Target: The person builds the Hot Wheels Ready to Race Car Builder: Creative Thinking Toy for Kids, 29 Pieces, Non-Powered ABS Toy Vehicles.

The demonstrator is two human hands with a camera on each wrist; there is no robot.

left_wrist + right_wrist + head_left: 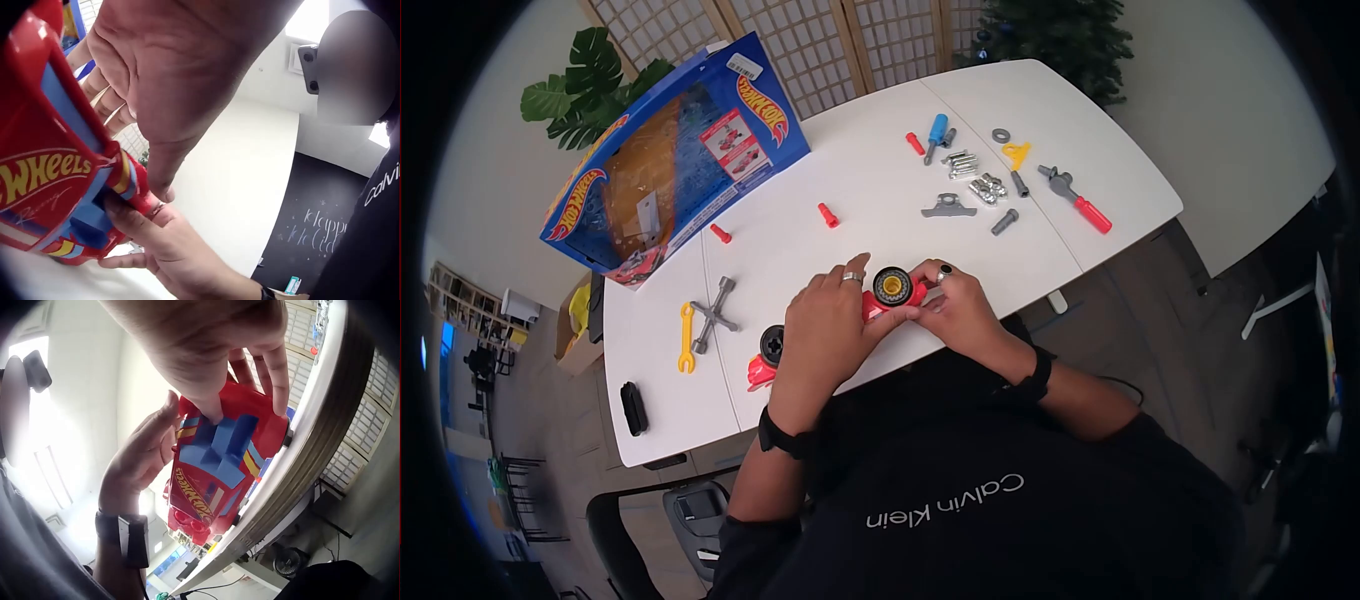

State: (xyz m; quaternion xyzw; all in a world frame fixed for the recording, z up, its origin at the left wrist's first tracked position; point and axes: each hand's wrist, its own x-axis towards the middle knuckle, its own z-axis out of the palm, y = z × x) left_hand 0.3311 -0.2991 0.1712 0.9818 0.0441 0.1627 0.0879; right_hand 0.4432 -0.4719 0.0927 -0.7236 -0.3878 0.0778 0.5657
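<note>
A red toy car (234, 397) with blue windows and a Hot Wheels logo is tipped over at the table's near edge, between both hands. My left hand (825, 325) grips its middle, the palm over its upturned side and the thumb reaching toward the right hand. At the other end my right hand (960, 305) holds the body, its thumb pressing by the blue window (215, 450). A black wheel with a yellow hub (893, 287) shows between the hands. Left of the left hand is a wheel with a dark centre (772, 345).
A blue Hot Wheels box (785, 150) stands at the back left. Nearer lie a grey cross wrench (715, 315), a yellow wrench (687, 338) and a black case (634, 408). Red bolts (828, 215), a blue-handled screwdriver (937, 132), silver parts (988, 188) and a red-handled tool (1090, 214) lie farther back.
</note>
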